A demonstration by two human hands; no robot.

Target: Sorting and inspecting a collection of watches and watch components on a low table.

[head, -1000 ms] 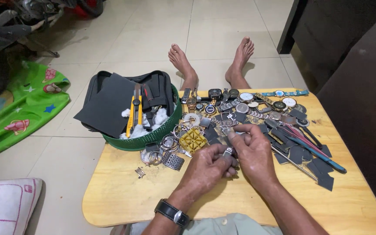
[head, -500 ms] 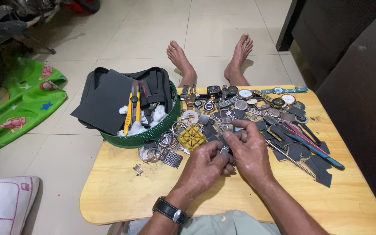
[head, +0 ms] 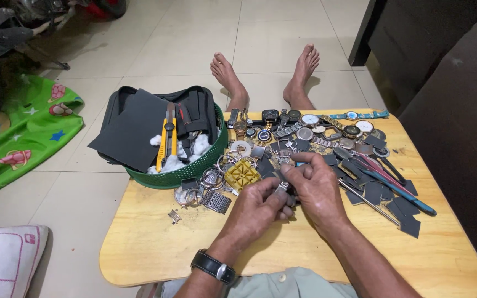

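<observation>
Both my hands meet over the middle of a low wooden table [head: 155,248]. My left hand [head: 258,207] and my right hand [head: 316,187] pinch one small metal watch part [head: 282,186] between their fingertips; most of it is hidden by the fingers. A black wristwatch [head: 212,266] sits on my left wrist. Just beyond my hands lies a yellow square watch holder [head: 242,174] amid a heap of watches and watch parts [head: 305,132]. A small metal link piece [head: 174,216] lies alone to the left.
A green basket [head: 194,171] at the table's left holds dark sheets, white cotton and a yellow utility knife [head: 168,135]. Tools with red and blue handles [head: 393,185] and dark sanding squares lie at the right. My bare feet [head: 266,74] rest beyond the table. A green mat [head: 23,132] covers the floor left.
My hands stay together on the small part with only slight finger shifts. The view has tipped a little; nothing on the table has moved.
</observation>
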